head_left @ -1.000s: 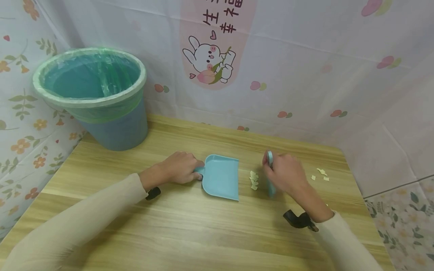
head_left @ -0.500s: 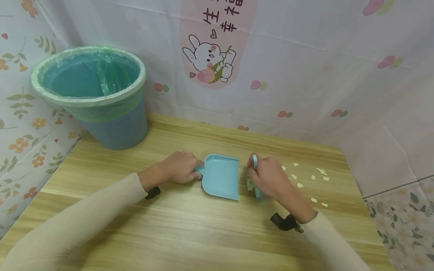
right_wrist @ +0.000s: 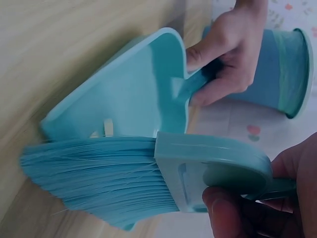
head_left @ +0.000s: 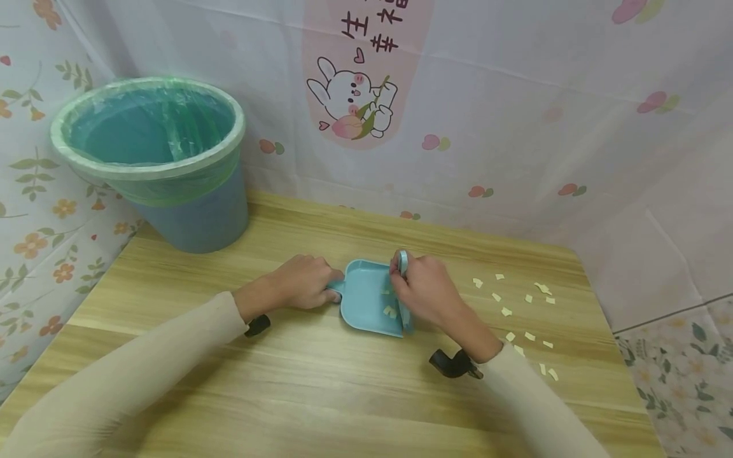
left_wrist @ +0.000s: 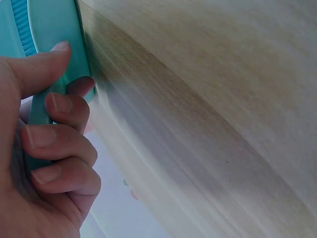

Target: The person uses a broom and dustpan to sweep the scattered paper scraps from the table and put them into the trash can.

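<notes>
1. Dustpan lies on the table with its open edge turned to our right; we see a few pale scraps inside, near that edge.
2. Our left hand grips the dustpan by its short handle, fingers curled round it and thumb laid against the pan's body.
3. Our right hand holds the brush, thumb and fingers closed on its handle end. The bristles stand at the mouth of the dustpan; in the right wrist view they hide part of it, so we cannot tell how many scraps lie behind them.
4. We judge the step in hand to be sweeping: the brush is guiding a first small batch over the lip while the left hand steadies the pan.
5. Loose scraps lie scattered on the table to the right of the brush, well apart from the dustpan, so we take the sweeping to be only partly done.
6. Our next move would seem to call for finishing this stroke, then lifting the brush across to those scraps, with the dustpan held flat.
7. Emptying into the lined bin, at the back left, looks to us like a later step.
</notes>
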`<act>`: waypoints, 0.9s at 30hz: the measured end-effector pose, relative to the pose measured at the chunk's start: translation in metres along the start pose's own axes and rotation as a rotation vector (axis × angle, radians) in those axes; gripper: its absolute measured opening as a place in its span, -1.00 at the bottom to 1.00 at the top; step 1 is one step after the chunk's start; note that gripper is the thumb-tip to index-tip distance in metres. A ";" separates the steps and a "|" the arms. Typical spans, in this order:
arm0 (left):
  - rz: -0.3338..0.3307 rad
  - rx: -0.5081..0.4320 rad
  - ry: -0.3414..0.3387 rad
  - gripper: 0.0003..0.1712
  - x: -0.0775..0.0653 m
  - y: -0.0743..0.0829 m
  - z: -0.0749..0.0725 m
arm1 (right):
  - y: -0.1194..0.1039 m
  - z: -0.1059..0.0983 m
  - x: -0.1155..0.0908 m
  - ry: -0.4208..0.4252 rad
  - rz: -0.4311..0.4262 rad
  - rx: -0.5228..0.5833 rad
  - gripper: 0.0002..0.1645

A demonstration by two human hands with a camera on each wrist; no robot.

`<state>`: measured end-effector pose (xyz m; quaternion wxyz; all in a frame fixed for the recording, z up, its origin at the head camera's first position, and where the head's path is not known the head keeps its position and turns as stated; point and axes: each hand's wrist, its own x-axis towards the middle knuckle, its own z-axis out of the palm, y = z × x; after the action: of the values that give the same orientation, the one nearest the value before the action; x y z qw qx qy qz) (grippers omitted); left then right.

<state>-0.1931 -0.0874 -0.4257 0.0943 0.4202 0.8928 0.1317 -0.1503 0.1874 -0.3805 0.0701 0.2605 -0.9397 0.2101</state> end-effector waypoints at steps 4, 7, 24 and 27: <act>0.002 0.010 -0.001 -0.72 0.001 0.000 0.001 | -0.005 0.002 0.006 -0.026 0.019 0.014 -0.85; 0.007 0.017 0.001 -0.72 0.000 0.000 0.000 | -0.007 0.003 0.009 -0.035 0.010 0.004 -0.85; 0.016 0.006 0.001 -0.72 -0.001 0.001 -0.002 | -0.010 -0.008 0.014 0.019 0.029 0.040 -0.76; 0.016 0.008 0.003 -0.72 -0.001 0.001 -0.001 | -0.005 -0.014 0.008 0.033 0.054 0.034 -0.78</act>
<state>-0.1926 -0.0878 -0.4241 0.0904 0.4275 0.8901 0.1294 -0.1538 0.1855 -0.3644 0.0757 0.2327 -0.9414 0.2321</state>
